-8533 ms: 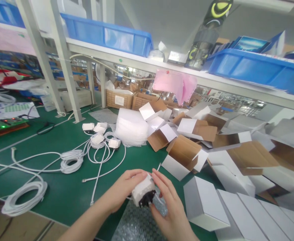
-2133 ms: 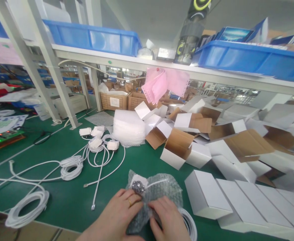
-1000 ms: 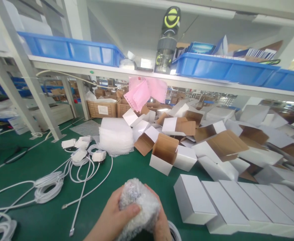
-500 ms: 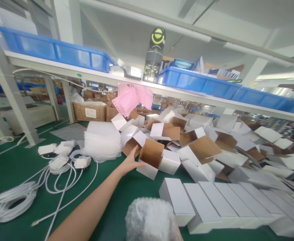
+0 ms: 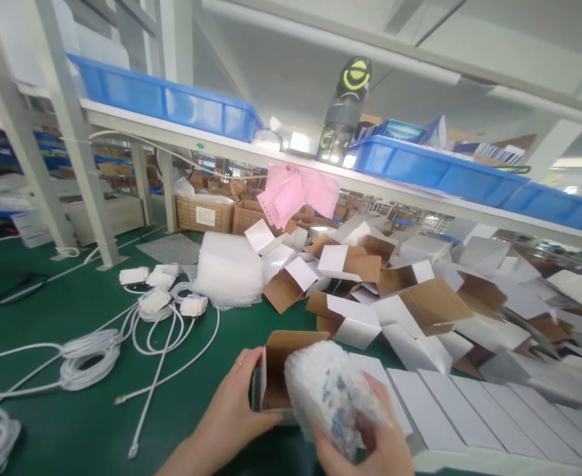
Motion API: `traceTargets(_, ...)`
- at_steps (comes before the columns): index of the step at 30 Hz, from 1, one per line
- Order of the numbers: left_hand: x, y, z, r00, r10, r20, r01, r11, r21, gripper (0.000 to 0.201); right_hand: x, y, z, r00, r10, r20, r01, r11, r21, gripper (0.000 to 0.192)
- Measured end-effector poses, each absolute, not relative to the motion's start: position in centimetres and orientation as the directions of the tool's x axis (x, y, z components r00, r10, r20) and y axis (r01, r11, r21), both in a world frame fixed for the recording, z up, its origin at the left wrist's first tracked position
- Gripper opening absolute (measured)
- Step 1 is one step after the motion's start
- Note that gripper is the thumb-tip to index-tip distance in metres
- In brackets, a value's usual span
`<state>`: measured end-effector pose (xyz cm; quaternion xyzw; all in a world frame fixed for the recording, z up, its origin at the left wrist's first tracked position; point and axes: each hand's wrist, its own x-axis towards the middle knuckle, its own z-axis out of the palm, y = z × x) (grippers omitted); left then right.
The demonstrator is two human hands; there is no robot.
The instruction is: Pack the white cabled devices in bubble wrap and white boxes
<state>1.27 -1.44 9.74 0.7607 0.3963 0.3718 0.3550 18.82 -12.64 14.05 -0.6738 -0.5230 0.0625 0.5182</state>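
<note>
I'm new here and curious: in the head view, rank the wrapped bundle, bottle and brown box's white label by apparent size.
Largest to smallest:
1. Wrapped bundle, helped by nearness
2. Bottle
3. White label

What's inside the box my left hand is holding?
Inside the box, only brown cardboard shows; the bubble-wrapped bundle in your right hand blocks the rest from view.

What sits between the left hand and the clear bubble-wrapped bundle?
An open white-and-brown cardboard box, held by the left hand, lies between them in the head view.
</note>
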Motion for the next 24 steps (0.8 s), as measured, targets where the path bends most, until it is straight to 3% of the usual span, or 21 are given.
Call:
traceTargets(3, -0.3, -4.4, 9.8, 0.378, 0.907, 0.184, 0.293, -0.306, 0.906, 0.078, 17.8, -12.0, 15.7, 0.154, 0.875, 0.459, 0.864, 0.106, -0.493, 0.06)
traceTargets(7, -0.9, -5.3, 9.5, 0.366, 0.91, 0.194, 0.28, -0.306, 0.91, 0.079, 16.2, -10.9, 17.8, -0.066, 0.982, 0.179, 0.986, 0.092, -0.138, 0.055)
traceTargets(9, -0.9, -5.1, 9.2, 0.391, 0.895, 0.214, 0.274, -0.335, 0.902, 0.08, 15.3, -10.1, 19.0, -0.11, 0.993, 0.038, 0.99, 0.113, -0.084, 0.049)
traceTargets(11, -0.8, -5.0, 9.0, 0.402, 0.887, 0.229, 0.269, -0.353, 0.896, 0.081, 14.5, -9.4, 19.9, -0.151, 0.988, -0.037, 0.982, 0.146, -0.122, 0.051)
traceTargets(14, -0.8, -4.8, 9.0, 0.407, 0.88, 0.244, 0.259, -0.368, 0.893, 0.075, 14.1, -8.8, 20.1, -0.195, 0.981, -0.017, 0.95, 0.184, -0.253, 0.052)
traceTargets(19, -1.1, -4.5, 9.2, 0.405, 0.878, 0.256, 0.262, -0.379, 0.888, 0.074, 14.3, -8.9, 18.9, -0.278, 0.959, -0.065, 0.857, 0.217, -0.468, 0.03)
traceTargets(21, -1.4, -4.2, 9.1, 0.426, 0.871, 0.244, 0.266, -0.378, 0.887, 0.074, 15.1, -9.6, 18.8, -0.328, 0.945, 0.008, 0.768, 0.272, -0.58, 0.034)
traceTargets(24, -2.3, -3.9, 8.7, 0.44, 0.865, 0.24, 0.299, -0.393, 0.869, 0.078, 17.4, -11.8, 18.2, -0.164, 0.976, 0.145, 0.775, 0.218, -0.593, 0.027)
